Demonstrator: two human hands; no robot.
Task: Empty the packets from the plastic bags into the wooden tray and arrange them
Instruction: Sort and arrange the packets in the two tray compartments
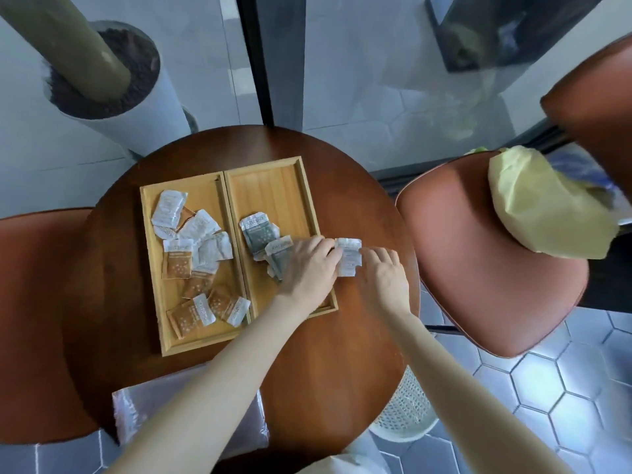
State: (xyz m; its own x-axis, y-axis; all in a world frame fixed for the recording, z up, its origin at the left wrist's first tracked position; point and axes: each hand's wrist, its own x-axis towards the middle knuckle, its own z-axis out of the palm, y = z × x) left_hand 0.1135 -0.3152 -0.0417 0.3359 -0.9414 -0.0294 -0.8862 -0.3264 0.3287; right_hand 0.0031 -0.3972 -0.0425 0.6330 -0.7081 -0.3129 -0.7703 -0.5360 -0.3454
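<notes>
A two-part wooden tray [191, 333] lies on a round dark table [307, 371]. Its left compartment holds several brown and white packets [195, 254]. The right compartment [270, 189] holds a few grey-green packets [258, 234] near its middle. My left hand [307, 268] reaches across the tray's right edge, and my right hand [384, 278] rests on the table beside it. Between them both hands pinch one white packet [348, 256] just outside the tray. An empty clear plastic bag [143, 415] lies at the table's near edge, under my left forearm.
Brown chairs stand left [30, 302] and right [478, 251] of the table; a yellow bundle [540, 210] sits on the right one. A white planter [113, 87] stands behind the table. A white perforated bin [407, 412] sits on the floor at the near right.
</notes>
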